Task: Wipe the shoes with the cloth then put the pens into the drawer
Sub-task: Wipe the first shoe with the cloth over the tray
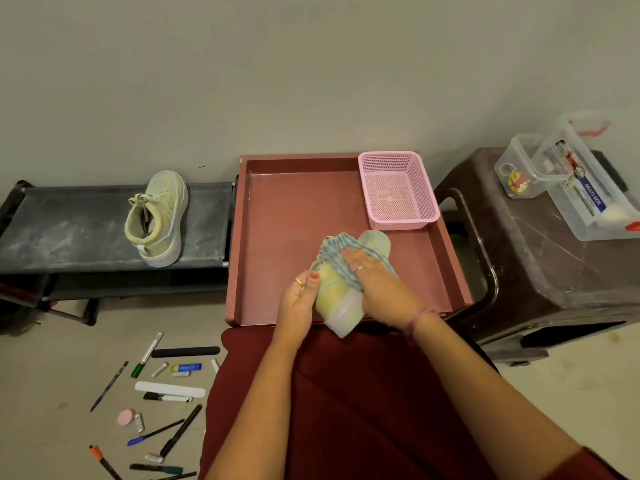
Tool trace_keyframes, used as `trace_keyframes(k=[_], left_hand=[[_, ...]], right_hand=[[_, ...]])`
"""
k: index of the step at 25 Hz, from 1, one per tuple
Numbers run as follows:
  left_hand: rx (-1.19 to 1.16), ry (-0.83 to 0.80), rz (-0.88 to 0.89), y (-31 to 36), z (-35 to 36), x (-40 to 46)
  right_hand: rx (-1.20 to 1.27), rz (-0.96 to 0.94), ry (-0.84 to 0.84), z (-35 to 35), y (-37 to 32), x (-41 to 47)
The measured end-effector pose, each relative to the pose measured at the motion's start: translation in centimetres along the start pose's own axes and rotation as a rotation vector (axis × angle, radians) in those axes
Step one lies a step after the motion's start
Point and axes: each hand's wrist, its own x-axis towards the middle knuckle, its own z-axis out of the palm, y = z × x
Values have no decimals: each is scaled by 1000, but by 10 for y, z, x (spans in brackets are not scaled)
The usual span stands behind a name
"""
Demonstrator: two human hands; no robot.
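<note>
One shoe gripped by left hand, toe probably away — right hand presses cloth.

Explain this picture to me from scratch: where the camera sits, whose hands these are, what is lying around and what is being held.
There is no machine here. One wide-angle camera is worn on a person's head, looking forward and down, so the two arms reaching in from the bottom are that person's own. The left hand grips a pale shoe from the side, while the right hand presses a striped cloth onto it. This happens over an open reddish drawer, which has a pink basket in its far right corner. A second shoe sits on a dark low rack to the left. Pens and small items lie scattered on the floor at lower left. Clear plastic boxes stand on a brown stool at right.
</note>
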Motion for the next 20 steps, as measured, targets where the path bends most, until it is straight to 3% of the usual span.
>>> trace_keyframes(k=[4,8,14,17,20], left_hand=[[53,-16,24,-5,5,7],[5,-13,62,0,-1,13],[115,-40,99,3,11,4],[90,-4,108,6,10,4],[152,-49,133,0,11,5]], right_hand=[[142,107,36,-12,-8,15],[104,-49,147,25,-39,-29],[140,87,-67,-18,5,37],[187,-24,72,4,-33,7],[137,-54,147,12,-10,0]])
